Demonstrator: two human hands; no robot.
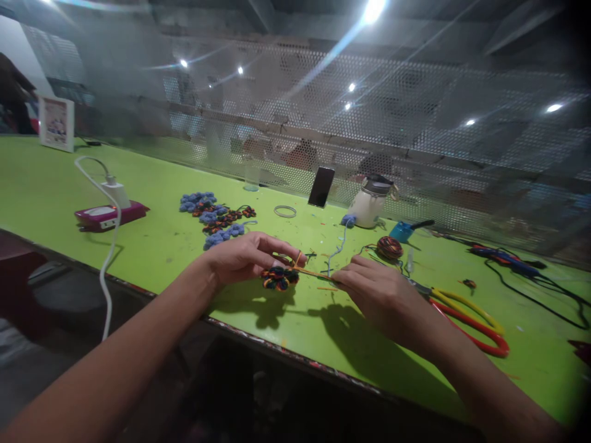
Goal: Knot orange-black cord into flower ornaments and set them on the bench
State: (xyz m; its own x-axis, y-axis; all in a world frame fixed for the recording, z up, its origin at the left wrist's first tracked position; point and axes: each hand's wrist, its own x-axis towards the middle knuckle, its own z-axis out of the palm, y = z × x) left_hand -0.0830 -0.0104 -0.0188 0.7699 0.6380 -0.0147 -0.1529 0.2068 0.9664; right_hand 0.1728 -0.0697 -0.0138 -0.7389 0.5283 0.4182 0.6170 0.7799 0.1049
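1. Multicoloured yarn flower [279,278]: I have it above the near part of the green table [152,178], just under the left fingertips.
2. Far left, I see a white picture frame [56,124]; nearer me lies a magenta device [132,212] with a white plug [117,195].
3. Next come blue and dark yarn pieces [211,216], beyond the left hand [244,255].
4. That hand's thumb and fingers are nearly closed, pinching the flower's upper edge.
5. Thin yellowish length [314,273] spans both hands; strand or hook, I cannot tell.
6. My right hand [376,286] grips its end, fingers curled closed.
7. Beyond sits a yarn ball [389,247]; rightward, red-and-yellow-handled scissors [501,348].
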